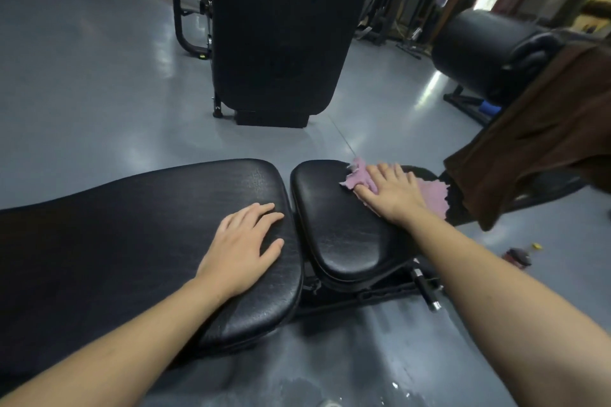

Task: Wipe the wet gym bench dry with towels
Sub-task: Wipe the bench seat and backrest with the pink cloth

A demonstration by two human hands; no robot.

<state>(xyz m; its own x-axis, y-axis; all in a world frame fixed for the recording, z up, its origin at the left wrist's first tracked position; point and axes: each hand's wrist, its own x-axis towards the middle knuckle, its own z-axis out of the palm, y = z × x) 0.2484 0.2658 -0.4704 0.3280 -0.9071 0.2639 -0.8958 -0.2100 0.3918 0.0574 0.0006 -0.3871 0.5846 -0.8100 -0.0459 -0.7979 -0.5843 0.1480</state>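
Head view, looking down and forward over a black padded vinyl gym bench point(132, 241) set across the lower half of the frame, long axis running left to right. Two pads, parted by a narrow gap at lower centre: long back pad point(115, 235) to the left, shorter seat pad point(337, 225) to the right.

Right hand point(390, 192), right of centre, laid flat with fingers straight and spread on a frayed pink cloth towel point(429, 198); towel pressed to the far right edge of the seat pad, part of it hanging past that edge. Pressing, not gripping.

Left hand point(244, 241), just left of the gap, palm down on the near end of the back pad, fingers relaxed and extended, holding nothing; apparently bracing.

Governing relation: towel at the extreme right end of the bench, with all of the back pad and most of the seat pad lying leftward of it. Likely stroke therefore leftward along the long axis, right hand alone placed to drive it. Wetness of the vinyl not distinguishable from sheen.

Upper right of frame: brown cloth point(545, 142) draped over a black cylindrical roller pad point(489, 49). Upper centre: another dark upholstered machine point(281, 43) on the glossy grey floor point(99, 92).
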